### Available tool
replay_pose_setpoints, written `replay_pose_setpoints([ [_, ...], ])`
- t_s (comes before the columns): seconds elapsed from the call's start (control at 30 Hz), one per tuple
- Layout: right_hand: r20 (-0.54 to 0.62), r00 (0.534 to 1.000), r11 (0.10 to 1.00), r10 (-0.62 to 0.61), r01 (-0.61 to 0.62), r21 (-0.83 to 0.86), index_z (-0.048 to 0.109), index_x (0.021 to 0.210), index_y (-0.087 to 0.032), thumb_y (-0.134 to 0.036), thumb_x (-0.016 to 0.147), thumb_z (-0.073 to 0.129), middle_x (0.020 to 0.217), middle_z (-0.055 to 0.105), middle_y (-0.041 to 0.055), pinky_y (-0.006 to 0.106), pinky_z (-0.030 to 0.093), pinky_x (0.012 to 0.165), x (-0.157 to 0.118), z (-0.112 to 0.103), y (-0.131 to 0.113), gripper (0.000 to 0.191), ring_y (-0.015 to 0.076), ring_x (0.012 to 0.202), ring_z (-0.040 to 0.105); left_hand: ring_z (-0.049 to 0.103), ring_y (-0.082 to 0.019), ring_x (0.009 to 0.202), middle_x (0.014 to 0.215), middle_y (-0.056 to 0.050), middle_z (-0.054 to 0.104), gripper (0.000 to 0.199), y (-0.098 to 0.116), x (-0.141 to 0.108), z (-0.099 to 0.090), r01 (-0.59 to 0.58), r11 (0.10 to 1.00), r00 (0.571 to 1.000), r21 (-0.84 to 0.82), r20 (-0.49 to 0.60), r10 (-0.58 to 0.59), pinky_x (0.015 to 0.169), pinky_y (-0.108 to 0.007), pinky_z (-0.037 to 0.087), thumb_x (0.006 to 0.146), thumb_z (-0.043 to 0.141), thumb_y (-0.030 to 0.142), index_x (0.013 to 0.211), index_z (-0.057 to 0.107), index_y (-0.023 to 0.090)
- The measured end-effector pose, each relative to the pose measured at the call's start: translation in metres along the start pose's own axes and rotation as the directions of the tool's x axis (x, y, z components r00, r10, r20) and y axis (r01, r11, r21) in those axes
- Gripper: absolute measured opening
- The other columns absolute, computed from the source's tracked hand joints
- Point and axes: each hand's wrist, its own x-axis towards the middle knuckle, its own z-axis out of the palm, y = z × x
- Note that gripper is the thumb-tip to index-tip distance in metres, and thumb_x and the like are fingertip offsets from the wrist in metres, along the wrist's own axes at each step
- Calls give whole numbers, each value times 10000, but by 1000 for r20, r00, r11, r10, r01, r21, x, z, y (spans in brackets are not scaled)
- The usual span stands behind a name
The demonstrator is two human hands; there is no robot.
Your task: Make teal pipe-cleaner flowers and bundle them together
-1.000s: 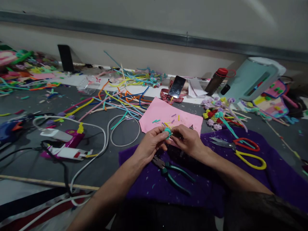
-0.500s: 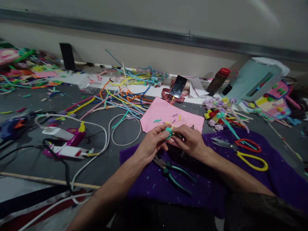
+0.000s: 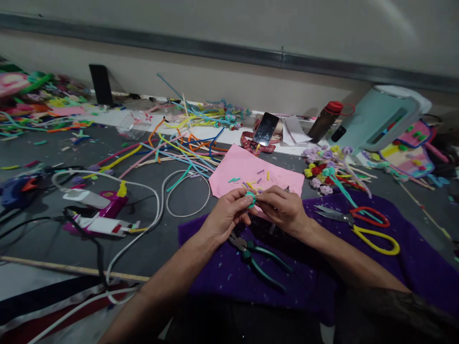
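Observation:
Between thumb and fingers, my left hand [image 3: 229, 212] pinches a small teal fuzzy piece [image 3: 251, 198]. My right hand [image 3: 283, 210] is closed at the piece's right side, its fingertips touching or very near it; whether they grip it is hidden. Just beyond the hands lies a pink sheet [image 3: 236, 165] with short yellow, purple and teal snippets on it. Below the hands, green-handled pliers [image 3: 263, 267] rest on a purple cloth [image 3: 222, 272]. Scissors [image 3: 349, 218] with one red and one yellow handle lie on the cloth to the right.
Colourful fuzzy stems [image 3: 179, 150] lie behind the sheet. A phone [image 3: 267, 129], a bottle [image 3: 324, 122] and a pale green container [image 3: 383, 119] stand or lie at the back. Left are a magenta power strip [image 3: 113, 205], cables and a glue gun [image 3: 16, 191]. Fuzzy flowers [image 3: 322, 172] lie right.
My right hand has shifted slightly and its fingers have drawn closer together beside the teal piece. My left hand stays nearly where it was.

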Motion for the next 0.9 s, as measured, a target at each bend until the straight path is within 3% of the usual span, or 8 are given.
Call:
replay_pose_setpoints([
  [0.4, 18, 997, 992, -78, 79, -96, 604, 914, -166, -183, 826, 516, 814, 629, 57, 200, 432, 555, -1, 0, 2, 126, 114, 682, 592, 581, -96, 551, 690, -12, 609, 411, 0, -2, 0, -12, 999, 1000, 47, 21, 11, 414, -150, 446, 704, 646, 288, 1085, 560, 159],
  [0.53, 28, 1000, 1000, 2, -2, -14, 597, 854, -156, -185, 825, 509, 762, 608, 52, 223, 422, 576, 2, -4, -1, 97, 123, 670, 564, 607, -134, 616, 803, -44, 600, 358, 2, -1, -1, 2, 1000, 999, 25, 36, -3, 385, -174, 459, 738, 600, 348, 1040, 564, 158],
  [0.63, 9, 989, 975, 147, -147, 169, 585, 791, -158, -188, 820, 512, 704, 572, 24, 231, 405, 592, 8, -9, -5, 84, 116, 645, 523, 601, -129, 606, 838, -52, 578, 335, 3, -1, -2, -14, 1000, 999, 7, 35, 14, 375, -179, 462, 755, 567, 396, 985, 574, 152],
  [0.7, 51, 955, 892, 291, -290, 346, 579, 774, -160, -215, 817, 521, 691, 548, 7, 225, 385, 566, 11, -13, -7, 92, 105, 614, 490, 592, -119, 592, 846, -49, 567, 326, 3, -1, -3, -40, 999, 999, -1, 13, 40, 370, -179, 460, 771, 543, 408, 974, 575, 154],
  [0.8, 191, 857, 648, 478, -491, 583, 567, 764, -157, -290, 799, 550, 631, 486, -27, 203, 315, 477, 13, -18, -12, 139, 75, 516, 403, 580, -109, 585, 860, -49, 563, 316, 3, -2, -2, -88, 996, 996, 15, -19, 88, 367, -174, 452, 777, 542, 382, 988, 571, 149],
  [0.9, 298, 774, 437, 559, -581, 687, 552, 737, -150, -320, 762, 587, 570, 426, -52, 192, 234, 426, 15, -20, -14, 176, 52, 453, 309, 568, -101, 578, 839, -46, 569, 323, 3, -3, 0, -119, 992, 992, 44, -35, 121, 368, -161, 434, 750, 585, 349, 998, 569, 143],
])
